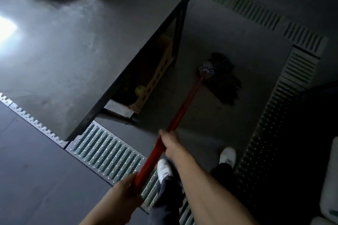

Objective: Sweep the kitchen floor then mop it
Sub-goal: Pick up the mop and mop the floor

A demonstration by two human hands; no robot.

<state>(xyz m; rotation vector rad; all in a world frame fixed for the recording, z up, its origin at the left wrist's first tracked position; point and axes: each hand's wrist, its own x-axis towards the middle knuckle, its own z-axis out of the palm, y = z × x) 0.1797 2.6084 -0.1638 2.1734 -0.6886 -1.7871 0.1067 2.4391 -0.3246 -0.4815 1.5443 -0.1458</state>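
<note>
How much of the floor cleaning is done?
Sweeping seems finished: no broom shows, and the mop head is already on the floor beside the table. Mopping is in hand: the left hand and right hand both grip the red handle. How much floor is left cannot be told; no wet patches show clearly.

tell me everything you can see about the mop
The mop has a long red handle, smooth and rigid-looking. It ends in a pale speckled collar, and dark limp strings fan out flat on the grey floor. It slants away from the person, head down, close to the edge of the table. The right hand grips the handle partway along; the left hand grips its near end.
</note>
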